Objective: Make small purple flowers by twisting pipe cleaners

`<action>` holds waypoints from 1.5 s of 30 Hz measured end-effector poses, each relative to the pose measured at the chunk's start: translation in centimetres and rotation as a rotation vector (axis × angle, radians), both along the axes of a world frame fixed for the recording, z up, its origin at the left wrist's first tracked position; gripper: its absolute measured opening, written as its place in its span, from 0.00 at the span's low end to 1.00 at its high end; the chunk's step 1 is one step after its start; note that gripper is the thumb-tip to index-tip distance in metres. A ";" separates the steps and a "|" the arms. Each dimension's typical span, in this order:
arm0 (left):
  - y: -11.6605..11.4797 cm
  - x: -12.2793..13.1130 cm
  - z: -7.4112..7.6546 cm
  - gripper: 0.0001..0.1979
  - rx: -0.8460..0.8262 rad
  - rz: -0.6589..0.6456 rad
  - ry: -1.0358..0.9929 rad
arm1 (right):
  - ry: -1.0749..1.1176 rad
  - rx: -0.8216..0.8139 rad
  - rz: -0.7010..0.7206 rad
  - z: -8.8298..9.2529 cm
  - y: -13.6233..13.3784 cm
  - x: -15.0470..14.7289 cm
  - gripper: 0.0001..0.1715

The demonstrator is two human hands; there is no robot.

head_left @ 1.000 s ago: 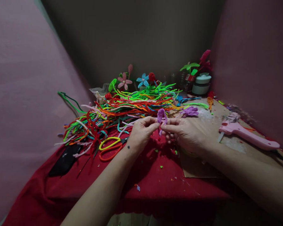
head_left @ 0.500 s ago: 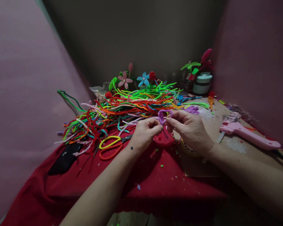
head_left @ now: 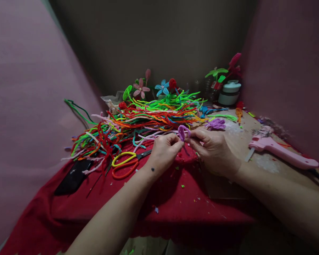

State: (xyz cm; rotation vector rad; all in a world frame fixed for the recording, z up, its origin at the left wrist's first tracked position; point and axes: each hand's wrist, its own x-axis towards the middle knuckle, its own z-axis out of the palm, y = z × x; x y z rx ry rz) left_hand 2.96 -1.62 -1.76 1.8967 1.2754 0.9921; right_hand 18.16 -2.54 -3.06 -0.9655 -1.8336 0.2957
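Leaning on the pinkish wall at far L, a green fuzzy strand (head_left: 78,108) is seen, bent over on itself. Just below, a black phone (head_left: 71,180) is laid flat on the red cloth (head_left: 108,209), its top end partly covered by pipe cleaners. A big pile of pipe cleaners (head_left: 151,115) is spread across the back, reds + oranges in the middle, greens on top. In front of it the scissors (head_left: 141,155) are set down, handles yellow + orange-red, blade tips hidden by the L wrist. Behind the pile, a pink flower (head_left: 141,88) and, to its R, a blue flower (head_left: 162,87) are stood up.

Now centre: the L hand (head_left: 164,152) is closed to a thumb-and-finger pinch, and the lower end of a purple loop (head_left: 181,132) is gripped there, held upright above the cloth, btwn the two hands. The loop's R side is met by the fingertips of the R hand (head_left: 214,150), fingers curled, thumb nr forefinger; whether it's firmly pinched there can't be told.

Past the R hand, a purple bundle (head_left: 216,124) is left lying on the cardboard (head_left: 228,187), w/ a lidded jar (head_left: 228,98) placed farther back. Far R, a pink glue gun (head_left: 281,148) is laid on its side, nozzle pointed L, cord run off R.
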 end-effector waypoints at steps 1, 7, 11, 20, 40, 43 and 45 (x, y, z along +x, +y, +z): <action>-0.1 0.0 -0.1 0.09 0.047 0.015 0.040 | -0.023 0.001 0.007 0.0 0.0 0.0 0.08; -0.3 0.1 -0.4 0.09 0.156 0.036 0.179 | 0.160 -0.343 0.102 0.5 0.1 -0.1 0.07; -0.1 0.2 -0.5 0.08 0.168 0.037 0.168 | 0.391 -0.651 0.229 0.9 0.3 0.1 0.15; -0.1 0.1 -0.6 0.08 0.208 0.087 0.169 | 0.334 -0.504 0.106 0.9 0.0 -0.1 0.19; 0.1 0.1 -0.4 0.04 0.197 -0.004 0.053 | 0.563 -0.749 0.282 0.5 0.7 -0.2 0.14; 0.6 -0.3 0.2 0.07 0.044 -0.031 -0.166 | 0.643 -0.811 0.266 0.4 0.8 -0.1 0.15; 0.7 -0.4 0.4 0.10 -0.049 -0.070 -0.223 | 0.661 -0.842 0.292 0.4 0.8 -0.1 0.16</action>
